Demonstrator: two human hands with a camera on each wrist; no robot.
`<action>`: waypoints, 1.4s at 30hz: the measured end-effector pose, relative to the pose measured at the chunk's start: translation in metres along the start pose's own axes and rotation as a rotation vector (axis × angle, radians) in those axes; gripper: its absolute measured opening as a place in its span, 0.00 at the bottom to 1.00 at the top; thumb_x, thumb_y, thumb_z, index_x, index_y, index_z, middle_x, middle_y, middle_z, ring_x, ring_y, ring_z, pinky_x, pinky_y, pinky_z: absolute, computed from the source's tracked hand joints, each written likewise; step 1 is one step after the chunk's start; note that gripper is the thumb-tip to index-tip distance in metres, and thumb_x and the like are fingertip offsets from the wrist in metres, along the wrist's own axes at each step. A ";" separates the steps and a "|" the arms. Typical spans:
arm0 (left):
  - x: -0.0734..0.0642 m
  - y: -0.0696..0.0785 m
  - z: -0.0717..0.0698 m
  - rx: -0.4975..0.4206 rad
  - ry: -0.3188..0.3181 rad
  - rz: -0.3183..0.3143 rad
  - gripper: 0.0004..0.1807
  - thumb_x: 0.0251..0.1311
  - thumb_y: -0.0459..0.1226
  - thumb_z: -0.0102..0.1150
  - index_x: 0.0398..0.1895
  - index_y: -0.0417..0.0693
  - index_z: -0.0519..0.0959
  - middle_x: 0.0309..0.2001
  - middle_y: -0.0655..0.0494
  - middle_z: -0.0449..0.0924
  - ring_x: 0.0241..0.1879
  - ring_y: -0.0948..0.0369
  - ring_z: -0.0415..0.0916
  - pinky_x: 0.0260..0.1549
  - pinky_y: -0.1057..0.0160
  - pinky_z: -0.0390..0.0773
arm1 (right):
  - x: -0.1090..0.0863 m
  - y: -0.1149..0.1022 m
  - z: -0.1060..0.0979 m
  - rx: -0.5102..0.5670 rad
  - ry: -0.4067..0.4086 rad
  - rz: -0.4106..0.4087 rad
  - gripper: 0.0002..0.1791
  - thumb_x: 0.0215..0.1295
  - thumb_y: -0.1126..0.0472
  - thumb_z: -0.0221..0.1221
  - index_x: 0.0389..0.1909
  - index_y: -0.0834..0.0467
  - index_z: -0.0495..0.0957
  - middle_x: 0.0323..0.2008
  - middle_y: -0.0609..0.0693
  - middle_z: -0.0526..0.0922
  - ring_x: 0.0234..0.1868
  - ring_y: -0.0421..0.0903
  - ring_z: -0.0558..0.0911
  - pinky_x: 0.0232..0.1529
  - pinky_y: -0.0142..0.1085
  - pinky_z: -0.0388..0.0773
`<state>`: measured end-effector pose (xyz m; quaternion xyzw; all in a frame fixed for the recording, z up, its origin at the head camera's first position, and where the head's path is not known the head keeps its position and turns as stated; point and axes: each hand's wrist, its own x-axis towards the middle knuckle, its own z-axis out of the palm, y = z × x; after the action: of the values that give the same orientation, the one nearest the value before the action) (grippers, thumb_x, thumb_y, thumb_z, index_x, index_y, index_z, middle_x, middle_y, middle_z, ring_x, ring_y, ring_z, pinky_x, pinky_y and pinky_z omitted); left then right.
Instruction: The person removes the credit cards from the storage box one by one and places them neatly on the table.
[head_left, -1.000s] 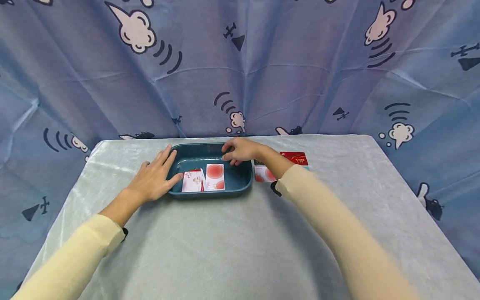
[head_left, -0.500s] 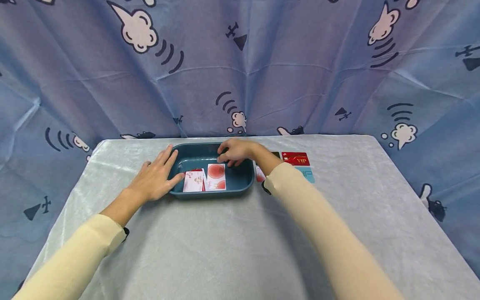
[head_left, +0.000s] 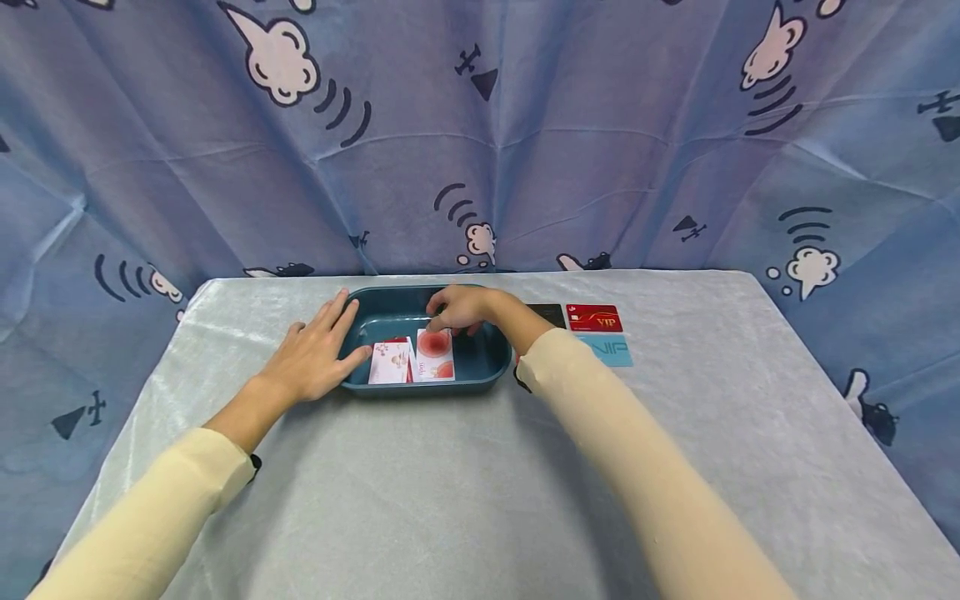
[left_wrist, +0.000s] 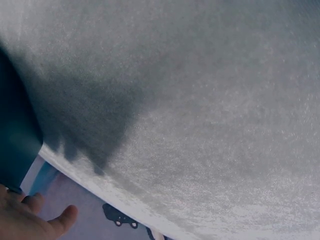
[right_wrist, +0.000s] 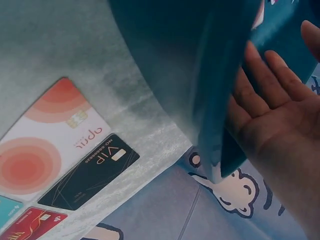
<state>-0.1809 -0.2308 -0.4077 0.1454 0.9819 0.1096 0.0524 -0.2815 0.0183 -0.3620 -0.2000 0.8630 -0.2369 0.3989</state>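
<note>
A red-circled card (head_left: pixel 436 360) is lying inside the teal tray (head_left: pixel 480 362), the right hand (head_left: pixel 462 308) is hanging loose-fingered over the tray's right half, the left hand (head_left: pixel 306 358) is resting straight-fingered on the tray's left rim, and a red card (head_left: pixel 594 318) is lying right of the tray.

Right hand (head_left: pixel 459 310): shifted toward nine o'clock over tray (head_left: pixel 450 387), now nearer twelve o'clock end of circled card (head_left: pixel 435 358). Blue card (head_left: pixel 611 351), at hand's four o'clock: more exposed. Pink-and-white card (right_wrist: pixel 55 140): nearly hidden by sleeve (head_left: pixel 600 400) in head view.
</note>
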 end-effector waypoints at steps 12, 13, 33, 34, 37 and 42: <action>0.000 0.000 0.000 -0.001 0.003 -0.002 0.44 0.73 0.58 0.42 0.80 0.41 0.44 0.80 0.43 0.36 0.77 0.43 0.42 0.62 0.29 0.53 | -0.001 -0.004 0.004 -0.042 0.008 0.005 0.28 0.70 0.52 0.58 0.68 0.58 0.69 0.57 0.55 0.76 0.57 0.53 0.76 0.57 0.54 0.74; 0.001 0.000 0.000 -0.003 0.006 -0.002 0.44 0.73 0.58 0.43 0.80 0.41 0.45 0.80 0.43 0.36 0.77 0.43 0.42 0.62 0.29 0.54 | -0.001 -0.004 0.005 -0.046 0.009 0.004 0.28 0.70 0.52 0.58 0.68 0.57 0.69 0.56 0.55 0.76 0.57 0.53 0.76 0.57 0.54 0.74; 0.000 0.000 0.001 -0.006 0.006 0.000 0.44 0.72 0.57 0.43 0.80 0.41 0.45 0.80 0.43 0.36 0.77 0.43 0.42 0.62 0.29 0.54 | 0.001 -0.010 0.012 -0.068 -0.014 0.010 0.25 0.70 0.52 0.59 0.64 0.57 0.71 0.52 0.52 0.77 0.55 0.49 0.74 0.58 0.53 0.73; 0.000 0.000 0.001 -0.005 0.003 0.000 0.44 0.73 0.57 0.43 0.80 0.41 0.45 0.80 0.43 0.36 0.77 0.43 0.42 0.62 0.29 0.54 | 0.001 -0.010 0.012 -0.068 -0.015 0.006 0.25 0.70 0.52 0.59 0.64 0.57 0.72 0.52 0.52 0.76 0.55 0.49 0.74 0.58 0.53 0.73; 0.000 -0.001 0.002 -0.001 0.001 -0.003 0.44 0.73 0.57 0.43 0.80 0.41 0.45 0.80 0.43 0.36 0.77 0.43 0.42 0.62 0.29 0.54 | 0.001 -0.010 0.013 -0.076 -0.018 -0.010 0.25 0.70 0.52 0.59 0.64 0.57 0.72 0.52 0.52 0.76 0.55 0.49 0.73 0.58 0.53 0.73; 0.001 -0.001 0.002 0.005 0.009 0.004 0.44 0.73 0.57 0.42 0.80 0.41 0.45 0.80 0.43 0.36 0.77 0.43 0.42 0.62 0.29 0.54 | -0.002 -0.011 0.012 -0.111 -0.005 -0.064 0.24 0.70 0.54 0.58 0.64 0.59 0.72 0.54 0.54 0.74 0.54 0.50 0.73 0.56 0.51 0.76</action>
<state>-0.1814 -0.2309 -0.4094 0.1468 0.9821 0.1078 0.0475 -0.2692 0.0074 -0.3614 -0.2498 0.8671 -0.2007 0.3814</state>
